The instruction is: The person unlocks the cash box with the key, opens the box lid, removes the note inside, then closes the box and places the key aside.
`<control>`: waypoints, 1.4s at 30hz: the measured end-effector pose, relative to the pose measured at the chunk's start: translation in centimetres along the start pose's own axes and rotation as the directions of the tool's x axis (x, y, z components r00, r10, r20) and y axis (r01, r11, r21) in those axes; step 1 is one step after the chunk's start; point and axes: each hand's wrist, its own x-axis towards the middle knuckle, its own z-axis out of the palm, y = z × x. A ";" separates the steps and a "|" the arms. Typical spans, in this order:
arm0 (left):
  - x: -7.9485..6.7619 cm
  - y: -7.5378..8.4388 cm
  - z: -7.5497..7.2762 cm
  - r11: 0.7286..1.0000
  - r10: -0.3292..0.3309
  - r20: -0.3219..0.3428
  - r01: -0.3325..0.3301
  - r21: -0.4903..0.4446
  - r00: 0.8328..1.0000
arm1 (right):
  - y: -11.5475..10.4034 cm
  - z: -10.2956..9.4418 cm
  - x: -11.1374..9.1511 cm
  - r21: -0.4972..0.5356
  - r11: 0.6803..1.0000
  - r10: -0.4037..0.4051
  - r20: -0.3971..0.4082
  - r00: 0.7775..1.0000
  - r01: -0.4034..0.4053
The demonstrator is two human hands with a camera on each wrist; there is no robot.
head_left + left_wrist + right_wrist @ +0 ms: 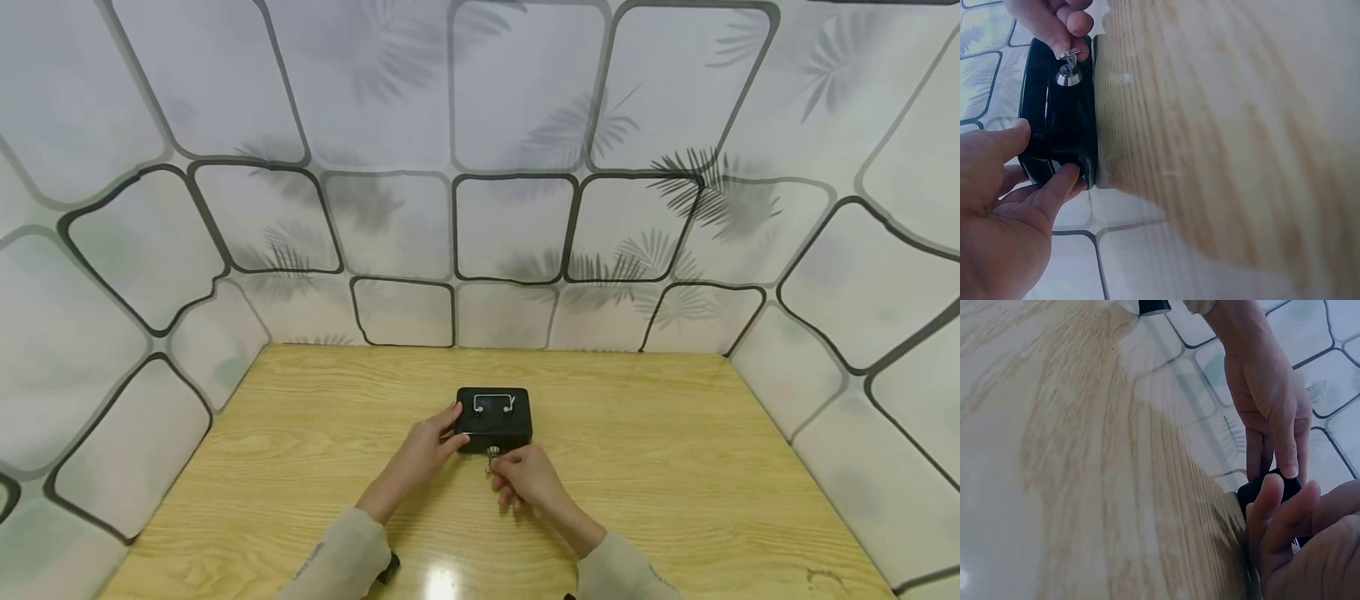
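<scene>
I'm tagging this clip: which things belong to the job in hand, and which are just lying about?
In the job:
black box, held by the left hand
silver lock
key, pinched by the right hand

Just surroundings:
wooden table
patterned backdrop

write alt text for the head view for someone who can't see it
A person's left hand grips the left side of a small black box on a wooden table, while the right hand pinches a key at the lock on the box's front. A metal handle lies on top; pale leaf-patterned walls stand behind and at both sides.
</scene>
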 end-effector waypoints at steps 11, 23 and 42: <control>0.0 0.1 0.0 1.000 0.003 0.000 -0.003 -0.007 1.000 | -0.2 0.0 -0.1 0.125 0.990 0.055 0.053 0.997 -0.061; 0.0 -0.1 0.0 1.000 0.009 -0.004 -0.009 -0.018 1.000 | -0.2 -0.4 0.0 0.239 0.953 0.162 0.122 0.979 -0.187; 0.0 0.0 0.1 1.000 0.008 -0.024 -0.008 -0.016 1.000 | -0.1 -0.6 0.0 0.240 0.945 0.190 0.152 0.970 -0.222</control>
